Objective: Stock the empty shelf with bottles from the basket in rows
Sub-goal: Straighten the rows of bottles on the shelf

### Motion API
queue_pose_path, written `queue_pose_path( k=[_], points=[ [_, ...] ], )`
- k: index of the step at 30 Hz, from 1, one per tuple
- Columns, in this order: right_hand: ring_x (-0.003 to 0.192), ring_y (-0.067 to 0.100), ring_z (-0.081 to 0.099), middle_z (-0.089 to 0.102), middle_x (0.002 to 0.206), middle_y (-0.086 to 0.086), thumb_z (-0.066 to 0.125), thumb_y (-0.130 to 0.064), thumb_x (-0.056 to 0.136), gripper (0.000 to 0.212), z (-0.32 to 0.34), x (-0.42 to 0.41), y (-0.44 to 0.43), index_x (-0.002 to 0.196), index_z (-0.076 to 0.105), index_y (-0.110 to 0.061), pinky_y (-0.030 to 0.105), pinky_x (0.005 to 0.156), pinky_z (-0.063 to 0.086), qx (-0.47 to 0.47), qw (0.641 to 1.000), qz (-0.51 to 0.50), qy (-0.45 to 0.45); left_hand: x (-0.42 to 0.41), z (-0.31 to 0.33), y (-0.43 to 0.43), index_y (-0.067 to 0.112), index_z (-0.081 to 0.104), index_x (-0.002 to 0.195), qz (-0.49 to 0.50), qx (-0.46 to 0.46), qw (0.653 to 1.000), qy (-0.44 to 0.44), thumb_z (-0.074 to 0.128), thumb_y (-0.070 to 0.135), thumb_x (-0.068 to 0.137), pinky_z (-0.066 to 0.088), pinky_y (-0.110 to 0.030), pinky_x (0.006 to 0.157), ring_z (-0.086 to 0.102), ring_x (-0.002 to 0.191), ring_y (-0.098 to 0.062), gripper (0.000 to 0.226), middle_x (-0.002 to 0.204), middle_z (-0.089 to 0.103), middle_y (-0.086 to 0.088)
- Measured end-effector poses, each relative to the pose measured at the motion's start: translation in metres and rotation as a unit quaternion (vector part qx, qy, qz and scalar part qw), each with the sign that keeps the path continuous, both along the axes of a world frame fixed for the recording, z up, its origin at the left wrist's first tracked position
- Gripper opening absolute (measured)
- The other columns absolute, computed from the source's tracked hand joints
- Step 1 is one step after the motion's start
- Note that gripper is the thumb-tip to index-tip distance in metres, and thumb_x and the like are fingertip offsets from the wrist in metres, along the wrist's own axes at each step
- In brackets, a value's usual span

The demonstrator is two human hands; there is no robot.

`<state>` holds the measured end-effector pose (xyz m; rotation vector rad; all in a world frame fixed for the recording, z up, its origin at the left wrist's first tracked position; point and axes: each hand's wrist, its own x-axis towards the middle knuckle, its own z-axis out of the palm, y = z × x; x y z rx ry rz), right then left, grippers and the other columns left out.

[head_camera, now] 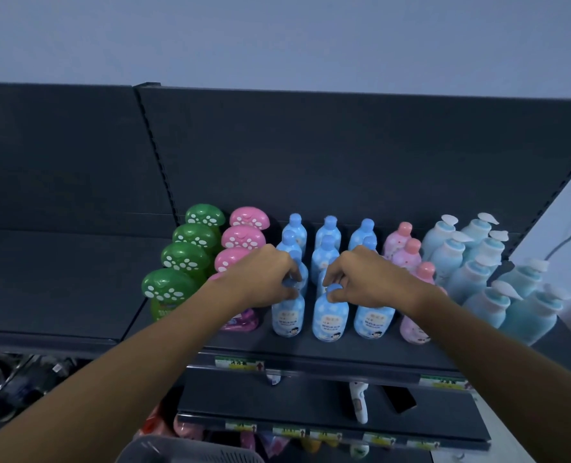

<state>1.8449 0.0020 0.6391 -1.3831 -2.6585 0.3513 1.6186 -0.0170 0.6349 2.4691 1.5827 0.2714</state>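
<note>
Both hands pinch caps of front-row bottles on the dark metal shelf (327,352): the left hand (260,279) grips one blue dotted plastic bottle (286,315), the right hand (367,279) its neighbour (329,317). Square labels forward, keeping rows straight (gently). Pink mushroom-capped bottles (244,238) crowd left of them; the grey basket (190,451) sits below the shelf.

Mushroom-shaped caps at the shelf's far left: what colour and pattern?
Green mushroom-shaped caps with white spots, seen best in the head view.
</note>
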Motion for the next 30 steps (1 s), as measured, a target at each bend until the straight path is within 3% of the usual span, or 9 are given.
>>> queue_pose_path(
  k=[4,8,12,14,18,23,27,30],
  points=[
    [0.070,-0.013,0.054,0.066,0.083,-0.018,0.079,-0.032,0.081,0.025,0.000,0.001,0.002,0.103,0.076,-0.021,0.007,0.062,0.039,-0.019,1.000,0.008,0.000,-0.001,0.002,0.001,0.024,0.073,0.118,0.002,-0.020,1.000,0.000,0.078,0.037,0.083,0.055,-0.032,0.079,0.052,0.077,-0.004,0.038,0.082,0.061,0.014],
    [0.084,-0.005,0.063,0.072,0.091,-0.016,0.078,-0.043,0.078,0.029,0.013,0.003,0.013,0.103,0.076,-0.028,0.022,0.078,0.054,-0.012,0.999,-0.010,0.030,-0.004,0.013,0.012,0.023,0.073,0.118,0.022,0.016,0.999,-0.034,0.073,0.042,0.087,0.056,-0.032,0.080,0.066,0.086,-0.011,0.037,0.092,0.074,0.008],
    [0.094,0.008,0.058,0.066,0.094,-0.013,0.076,-0.040,0.082,0.033,0.018,0.005,0.036,0.112,0.073,-0.029,0.030,0.082,0.051,0.039,0.998,-0.051,0.024,-0.001,0.019,0.035,0.023,0.073,0.119,0.043,0.071,0.996,-0.035,0.071,0.036,0.090,0.047,-0.027,0.077,0.067,0.094,-0.016,0.031,0.102,0.074,0.003],
    [0.091,0.008,0.055,0.066,0.094,-0.011,0.077,-0.037,0.080,0.036,0.013,0.004,0.041,0.114,0.072,-0.028,0.032,0.082,0.052,0.015,0.999,-0.052,0.000,0.003,0.016,0.044,0.023,0.071,0.123,0.027,0.041,0.999,-0.014,0.073,0.035,0.089,0.052,-0.032,0.083,0.066,0.098,-0.018,0.036,0.108,0.073,-0.001],
    [0.090,0.010,0.061,0.070,0.093,-0.005,0.080,-0.026,0.076,0.033,0.001,-0.001,0.043,0.109,0.074,-0.025,0.037,0.081,0.057,0.000,0.999,-0.049,-0.011,0.005,0.005,0.054,0.022,0.073,0.120,0.016,-0.002,1.000,0.001,0.079,0.028,0.084,0.058,-0.037,0.079,0.065,0.089,-0.016,0.037,0.107,0.072,-0.002],
    [0.084,0.005,0.058,0.058,0.075,-0.016,0.080,-0.025,0.077,0.028,-0.001,-0.003,0.047,0.105,0.077,-0.025,0.033,0.080,0.057,0.026,0.999,-0.047,0.005,0.000,0.001,0.060,0.022,0.078,0.111,0.020,0.011,1.000,-0.010,0.077,0.020,0.083,0.057,-0.035,0.075,0.066,0.086,-0.014,0.028,0.099,0.075,0.001],
    [0.092,0.009,0.060,0.067,0.082,-0.011,0.080,-0.027,0.079,0.030,-0.001,-0.006,0.049,0.108,0.077,-0.024,0.036,0.083,0.057,0.021,0.999,-0.049,0.006,-0.006,0.001,0.062,0.022,0.079,0.109,0.011,0.023,1.000,0.001,0.077,0.018,0.082,0.036,-0.012,0.060,0.050,0.070,-0.001,0.028,0.097,0.076,0.009],
    [0.090,0.009,0.059,0.065,0.080,-0.012,0.081,-0.027,0.079,0.030,-0.002,-0.007,0.050,0.108,0.077,-0.024,0.036,0.083,0.056,0.018,0.999,-0.050,0.010,-0.008,0.000,0.062,0.022,0.080,0.109,0.008,0.023,1.000,-0.009,0.079,0.019,0.081,0.028,-0.006,0.057,0.047,0.061,0.006,0.028,0.095,0.076,0.012]
  ],
)
